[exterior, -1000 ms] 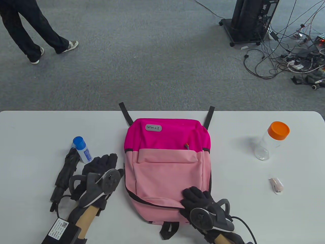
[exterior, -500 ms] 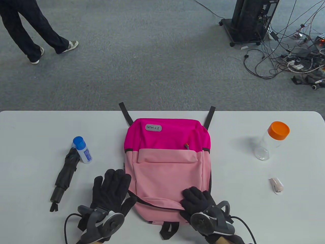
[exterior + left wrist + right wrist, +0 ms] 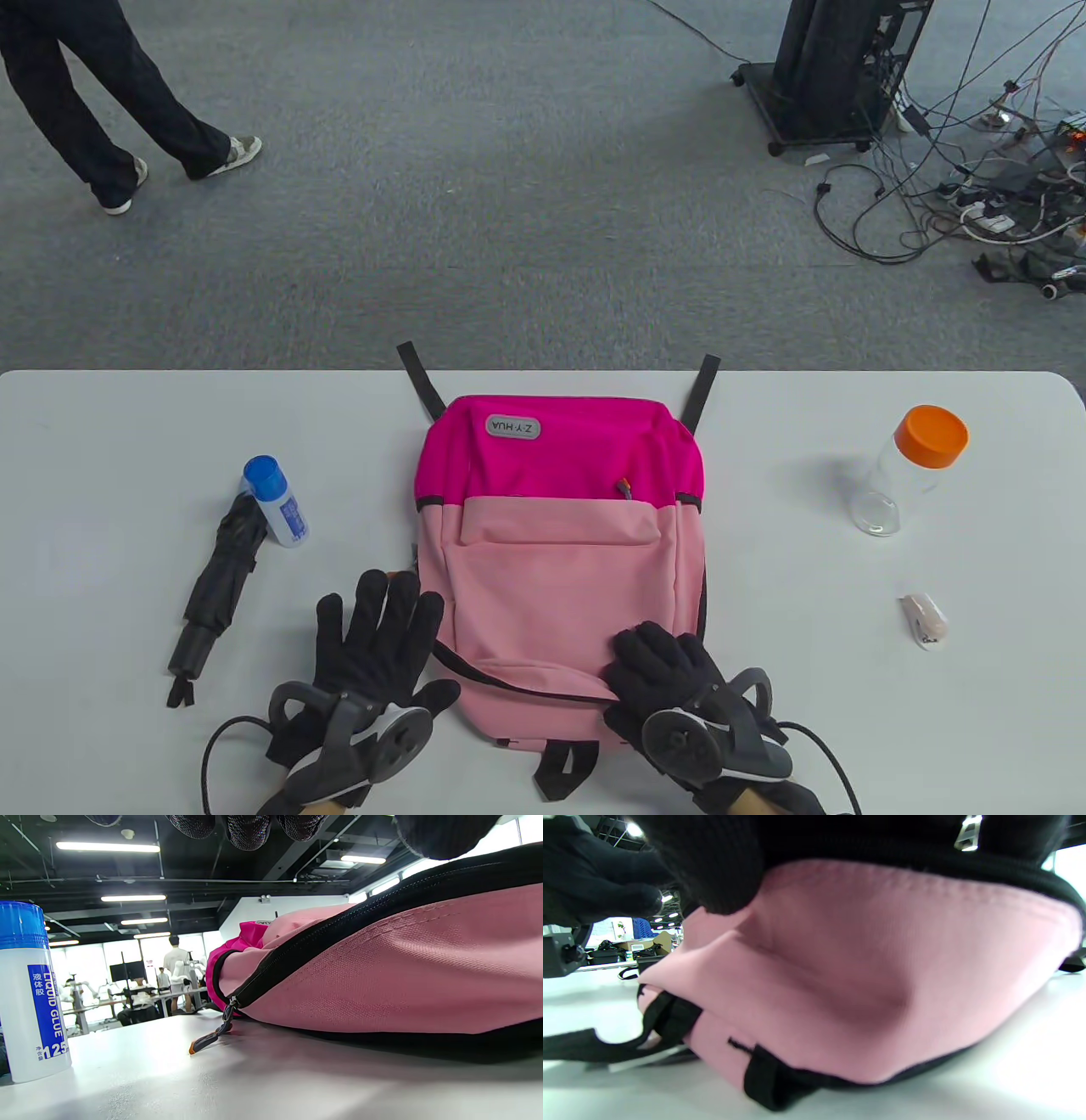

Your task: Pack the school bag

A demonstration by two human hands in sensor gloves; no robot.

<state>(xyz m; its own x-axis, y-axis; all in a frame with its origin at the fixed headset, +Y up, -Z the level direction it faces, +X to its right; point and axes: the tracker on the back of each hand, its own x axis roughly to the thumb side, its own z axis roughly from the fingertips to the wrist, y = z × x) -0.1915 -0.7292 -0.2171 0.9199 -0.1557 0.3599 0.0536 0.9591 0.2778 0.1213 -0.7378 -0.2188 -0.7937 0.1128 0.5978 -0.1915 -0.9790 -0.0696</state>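
Moved: since a second ago my left hand (image 3: 373,654) has left the umbrella side and come to the bag's near left corner; over the last half second its fingers have spread a little, and my right hand has stayed put.
Surface (image 3: 127,424): white, it carries everything I am working with.
Bag (image 3: 560,543): a pink backpack, lying flat in the middle of the surface, magenta top part towards the far edge, pale pink pocket part towards me, two black straps running off the far edge. In the left wrist view the black zip (image 3: 339,929) runs along its side and the orange-tipped pull (image 3: 208,1039) rests on the surface.
Umbrella (image 3: 216,577): black, folded, lying to the left of the bag, well apart from it.
Left hand: flat, fingers spread, grip released; fingertips just beside the bag's left edge, I cannot tell whether they touch it.
Right hand (image 3: 670,679): resting on the bag's near right corner, fingers curled onto the pink cloth; the right wrist view shows a black fingertip (image 3: 712,866) pressed into the fabric, grasping it.
Jar (image 3: 908,480): clear with an orange lid, upright, far right.
Glue bottle (image 3: 276,501): white with a blue cap, touching the umbrella's far end.
Small packet (image 3: 925,620): pale, lying near the jar on the side towards me; too small to tell what it is.
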